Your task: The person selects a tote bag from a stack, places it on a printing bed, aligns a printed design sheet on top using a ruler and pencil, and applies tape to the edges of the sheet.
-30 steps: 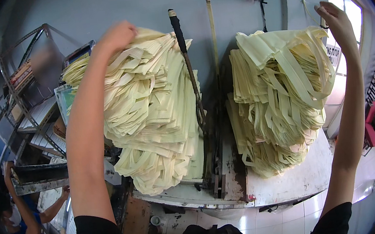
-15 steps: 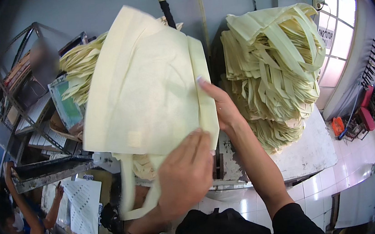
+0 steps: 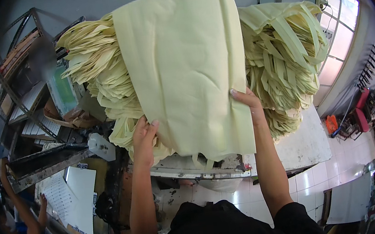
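Holding the tote bag steady calls for an even pull from both sides, so that its cloth stays flat. Nearest, the left hand [image 3: 143, 137] lays its thumb at the left edge of the cream tote bag [image 3: 187, 71]; whether its fingers close behind the cloth, I cannot tell. The right hand [image 3: 252, 104] is closed on the right side, thumb pressed on the front, the other fingers mostly hidden behind. The bag stands spread in front of the person, handle loop [image 3: 198, 162] hanging below its lower edge; light thumb pressure should avoid deepening the creases, and the loop is best kept free. Beyond, the left bag stack [image 3: 92, 56] and the right bag stack [image 3: 283, 68] flank it, the latter on a white tabletop [image 3: 307, 145]; keeping the edges clear of both would prevent snagging.
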A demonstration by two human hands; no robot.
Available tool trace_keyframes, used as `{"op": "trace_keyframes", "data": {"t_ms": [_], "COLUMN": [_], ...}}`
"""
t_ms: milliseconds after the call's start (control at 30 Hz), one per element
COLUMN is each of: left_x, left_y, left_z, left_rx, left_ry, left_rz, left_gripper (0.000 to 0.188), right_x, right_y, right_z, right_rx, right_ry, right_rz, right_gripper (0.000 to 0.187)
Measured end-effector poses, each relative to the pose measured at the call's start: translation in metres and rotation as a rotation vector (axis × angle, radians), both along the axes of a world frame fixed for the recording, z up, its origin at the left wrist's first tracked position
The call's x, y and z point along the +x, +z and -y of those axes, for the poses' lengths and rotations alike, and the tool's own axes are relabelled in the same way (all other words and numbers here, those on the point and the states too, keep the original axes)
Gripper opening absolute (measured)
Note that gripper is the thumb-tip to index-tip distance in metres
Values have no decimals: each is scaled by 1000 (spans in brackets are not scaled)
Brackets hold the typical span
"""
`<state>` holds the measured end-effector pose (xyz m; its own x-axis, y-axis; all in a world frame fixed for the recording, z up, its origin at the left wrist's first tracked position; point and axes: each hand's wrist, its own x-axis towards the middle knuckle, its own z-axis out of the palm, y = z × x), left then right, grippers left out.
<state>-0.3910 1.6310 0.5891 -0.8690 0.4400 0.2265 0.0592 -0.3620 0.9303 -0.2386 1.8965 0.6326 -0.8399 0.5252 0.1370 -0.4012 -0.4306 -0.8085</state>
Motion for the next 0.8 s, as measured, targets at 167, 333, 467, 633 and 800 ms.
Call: {"op": "trace_keyframes", "data": {"t_ms": [167,333,467,633,800], "left_x": [8,-4,-8,-77,-127], "left_y": [68,132,215,288,382], "left_z": [-5,6,-27,-4,47], "left_rx": [159,42,43,-39,-78], "left_ry": [109,11,-37,-77,33], "left_rz": [-212,-438,-346,-760,-1054], "left_gripper": [21,25,36,42,52], "right_x": [33,41,21,-29,-93], "right_y": [33,78,110,154,225], "right_z": [-20,-20,-36,-33,-32], "right_rx": [248,349,460,531,651], "right_ry": [-238,-338,-261,-401,-232], "right_rz": [12,-8,1,-145,-568], "right_gripper": [30,32,39,42,37]}}
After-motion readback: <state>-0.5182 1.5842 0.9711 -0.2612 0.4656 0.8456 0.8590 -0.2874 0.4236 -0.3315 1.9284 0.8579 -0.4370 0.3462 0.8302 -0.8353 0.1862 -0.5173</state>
